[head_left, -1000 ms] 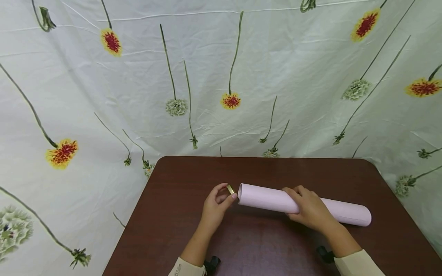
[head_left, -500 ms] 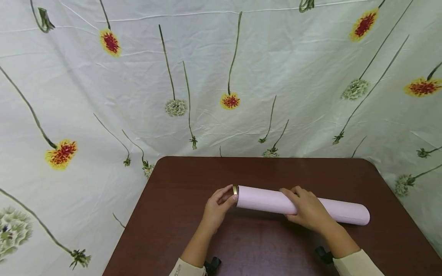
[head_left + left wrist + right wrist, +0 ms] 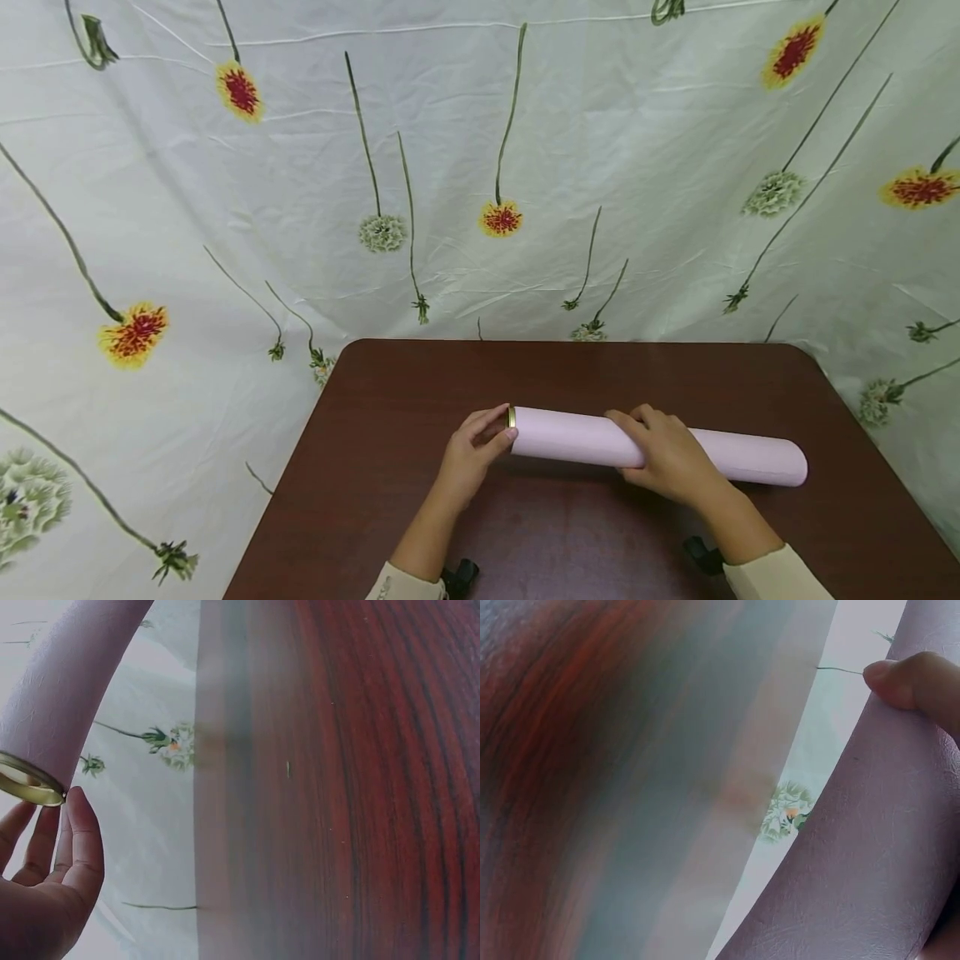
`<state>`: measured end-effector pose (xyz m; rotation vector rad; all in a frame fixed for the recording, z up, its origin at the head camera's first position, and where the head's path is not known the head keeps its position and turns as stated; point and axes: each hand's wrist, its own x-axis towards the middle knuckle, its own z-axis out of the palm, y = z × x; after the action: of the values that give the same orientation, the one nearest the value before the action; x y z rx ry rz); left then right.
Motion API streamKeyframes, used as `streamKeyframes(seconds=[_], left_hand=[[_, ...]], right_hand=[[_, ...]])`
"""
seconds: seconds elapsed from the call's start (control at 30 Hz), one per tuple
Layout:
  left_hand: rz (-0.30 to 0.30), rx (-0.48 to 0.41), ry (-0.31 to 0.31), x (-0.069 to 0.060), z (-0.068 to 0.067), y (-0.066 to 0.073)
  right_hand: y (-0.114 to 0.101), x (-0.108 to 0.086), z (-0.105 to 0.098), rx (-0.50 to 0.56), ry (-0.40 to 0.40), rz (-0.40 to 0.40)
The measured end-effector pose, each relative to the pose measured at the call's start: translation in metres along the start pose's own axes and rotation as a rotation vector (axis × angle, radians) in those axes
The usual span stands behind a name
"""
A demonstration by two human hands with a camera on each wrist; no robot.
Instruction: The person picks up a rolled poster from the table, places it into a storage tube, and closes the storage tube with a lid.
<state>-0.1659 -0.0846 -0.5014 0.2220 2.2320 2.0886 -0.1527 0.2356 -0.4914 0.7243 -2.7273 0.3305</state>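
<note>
A long, pale pink cardboard tube (image 3: 577, 436) lies tilted slightly across the view, over the table. Around its middle, my right hand (image 3: 671, 457) grips it, thumb and fingers on opposite sides; in the right wrist view the thumb (image 3: 900, 679) presses on the tube's surface. A gold-coloured metal cap (image 3: 512, 417) sits at the tube's left end. My left hand (image 3: 468, 454) pinches this cap at its edge. From the left wrist view, the cap's shiny rim (image 3: 34, 782) meets the tube end, with the fingertips against its lower edge. The tube's right end looks rounded.
The dark reddish-brown table (image 3: 420, 375) has rounded far corners. Behind and beside it hangs a white cloth (image 3: 300, 167) printed with flowers. Black wrist straps (image 3: 461, 575) show near both sleeves.
Earlier the gold cap was apart from the tube, tilted in my left fingers. It has moved right and now lines up against the tube's left end. My right hand keeps its grip.
</note>
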Motion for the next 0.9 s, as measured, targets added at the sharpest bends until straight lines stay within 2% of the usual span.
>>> streamKeyframes(seconds=[0.13,0.5,0.73,0.9], left_hand=[[0.014,-0.017,0.005,0.001,-0.001,0.002],[0.034,0.017,0.001,0.0,-0.003,0.001],[0.018,-0.007,0.014,0.0,-0.001,0.0],[-0.007,0.015,0.022,0.0,0.003,0.002]], right_hand=[[-0.002,0.001,-0.002,-0.011,0.027,-0.018],[-0.006,0.0,-0.002,-0.018,0.041,-0.049],[-0.008,-0.001,0.0,-0.024,0.034,-0.038],[-0.011,0.0,0.0,-0.019,0.022,-0.027]])
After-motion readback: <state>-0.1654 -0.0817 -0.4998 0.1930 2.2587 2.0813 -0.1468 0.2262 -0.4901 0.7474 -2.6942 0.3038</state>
